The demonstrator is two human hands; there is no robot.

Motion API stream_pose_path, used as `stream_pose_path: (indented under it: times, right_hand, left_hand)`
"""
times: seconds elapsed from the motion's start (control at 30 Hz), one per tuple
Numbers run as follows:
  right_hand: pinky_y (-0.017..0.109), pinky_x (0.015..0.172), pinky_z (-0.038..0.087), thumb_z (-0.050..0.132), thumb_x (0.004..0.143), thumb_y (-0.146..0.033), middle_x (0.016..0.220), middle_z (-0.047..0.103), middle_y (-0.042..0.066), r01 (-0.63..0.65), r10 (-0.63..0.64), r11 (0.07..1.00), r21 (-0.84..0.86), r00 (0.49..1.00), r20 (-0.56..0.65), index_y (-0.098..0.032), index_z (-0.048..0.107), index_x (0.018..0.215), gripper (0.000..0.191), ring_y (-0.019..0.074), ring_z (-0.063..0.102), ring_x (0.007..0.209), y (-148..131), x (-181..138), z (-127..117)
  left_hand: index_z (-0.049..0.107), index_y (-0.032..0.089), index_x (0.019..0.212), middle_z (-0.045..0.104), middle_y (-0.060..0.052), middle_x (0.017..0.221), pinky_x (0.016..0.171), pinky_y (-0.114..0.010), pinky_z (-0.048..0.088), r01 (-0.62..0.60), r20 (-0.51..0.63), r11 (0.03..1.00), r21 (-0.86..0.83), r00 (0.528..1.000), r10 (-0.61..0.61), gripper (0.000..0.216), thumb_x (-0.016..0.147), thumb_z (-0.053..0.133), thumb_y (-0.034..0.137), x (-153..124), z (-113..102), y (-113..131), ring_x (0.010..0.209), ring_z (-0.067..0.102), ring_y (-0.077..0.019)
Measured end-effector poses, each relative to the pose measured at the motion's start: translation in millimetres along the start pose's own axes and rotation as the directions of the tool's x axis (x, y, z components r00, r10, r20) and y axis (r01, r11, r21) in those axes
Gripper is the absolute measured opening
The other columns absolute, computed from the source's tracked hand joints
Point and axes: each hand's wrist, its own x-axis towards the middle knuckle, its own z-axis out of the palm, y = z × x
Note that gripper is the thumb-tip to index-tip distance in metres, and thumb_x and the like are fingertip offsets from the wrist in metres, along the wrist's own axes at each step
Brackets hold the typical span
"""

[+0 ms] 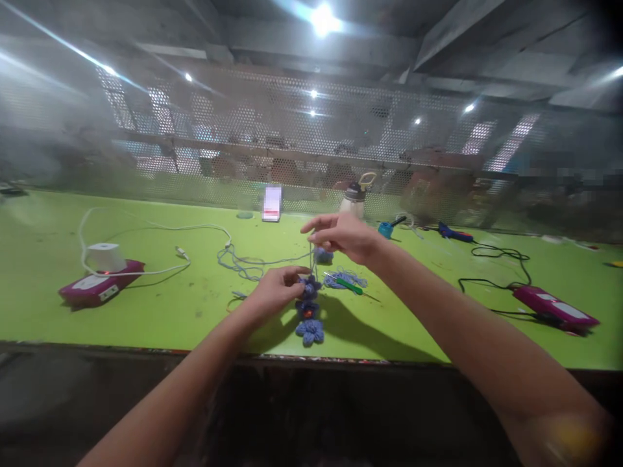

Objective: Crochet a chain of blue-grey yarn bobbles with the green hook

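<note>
A strip of blue-purple crocheted flowers (310, 331) hangs or lies near the table's front edge, one flower below another. My left hand (278, 290) is closed on the edge of the top flower, thumb and fingers pinched together. Above it, my right hand (343, 235) pinches a strand of blue yarn (313, 259), drawn up taut from that flower. Just right of the flowers, a green-handled crochet hook (348, 285) rests across a loose heap of blue yarn (359, 277). Another blue bundle (323, 255) sits behind, below my right hand.
Loose yarn and a white cable (181, 251) trail to the left, near a purple power strip (92, 290) with a white plug. At the back stand a phone (271, 203) and a bottle (352, 202). A blue glue gun (455, 233) and another power strip (555, 309) lie right.
</note>
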Motion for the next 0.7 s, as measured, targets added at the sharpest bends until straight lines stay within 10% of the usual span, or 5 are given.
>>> stream_pose_path:
  times: [0.13,0.27,0.7]
  right_hand:
    - [0.024,0.047,0.026,0.059,0.057,0.009,0.05,0.048,-0.007,0.123,-0.095,0.936,-0.329,0.991,0.097,-0.01,0.073,0.087,0.039,0.0067,0.039,0.05,-32,-8,4]
    - [0.027,0.05,0.026,0.051,0.055,0.013,0.051,0.044,-0.007,0.231,-0.217,0.671,-0.704,0.97,0.111,-0.009,0.076,0.094,0.051,0.0077,0.039,0.051,-51,-20,13]
    - [0.026,0.049,0.034,0.071,0.069,-0.005,0.049,0.055,0.0,0.133,-0.192,0.909,-0.395,0.975,-0.113,-0.014,0.072,0.062,0.011,0.0086,0.043,0.049,-64,-29,1]
  left_hand:
    - [0.068,0.012,0.11,0.066,-0.002,0.072,0.07,-0.034,0.045,-0.023,0.018,1.0,0.017,1.0,0.023,0.042,0.068,0.066,0.016,-2,1,7,0.07,0.059,-0.018]
    - [0.071,0.011,0.102,0.073,-0.01,0.09,0.081,-0.037,0.047,-0.023,0.052,0.999,-0.022,0.998,0.024,0.034,0.068,0.066,0.016,-3,3,15,0.082,0.064,-0.021]
    - [0.071,0.013,0.084,0.071,-0.007,0.082,0.081,-0.037,0.045,-0.055,0.176,0.986,-0.158,0.981,0.083,0.016,0.07,0.07,0.019,-23,12,54,0.077,0.063,-0.019]
